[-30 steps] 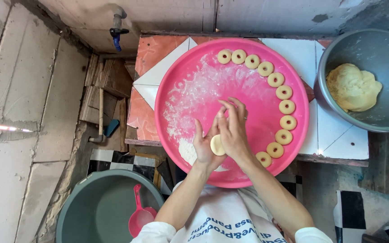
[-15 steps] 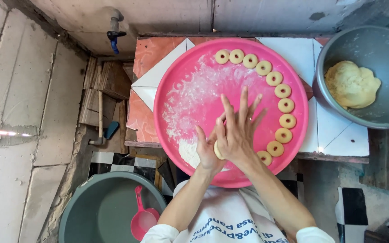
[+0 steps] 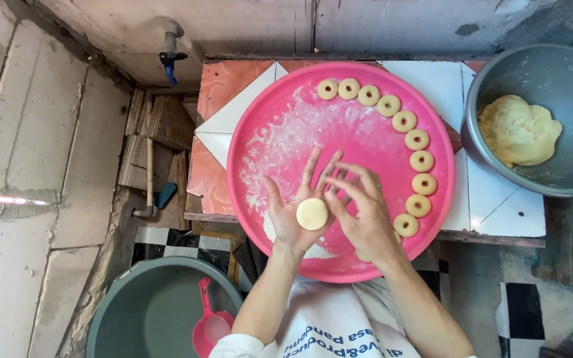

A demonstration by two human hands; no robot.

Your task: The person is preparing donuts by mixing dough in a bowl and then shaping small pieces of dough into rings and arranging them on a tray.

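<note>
While left hand (image 3: 298, 211) cradles dough disc (image 3: 312, 214) on spread fingers, right hand (image 3: 365, 215) fingers apart beside it, over pink tray (image 3: 260, 126)

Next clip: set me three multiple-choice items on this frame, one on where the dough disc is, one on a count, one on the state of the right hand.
1. Where is the flat dough disc?
A. on the left hand's palm
B. in the grey bowl
C. on the floor

2. How many dough rings line the pink tray?
A. four
B. ten
C. sixteen

3. The right hand is:
A. clenched in a fist
B. open, fingers spread
C. gripping a scoop

Key: 1 A, the disc lies on the open left hand; 2 B, ten rings along the rim; 3 B, fingers splayed beside the disc.
</note>
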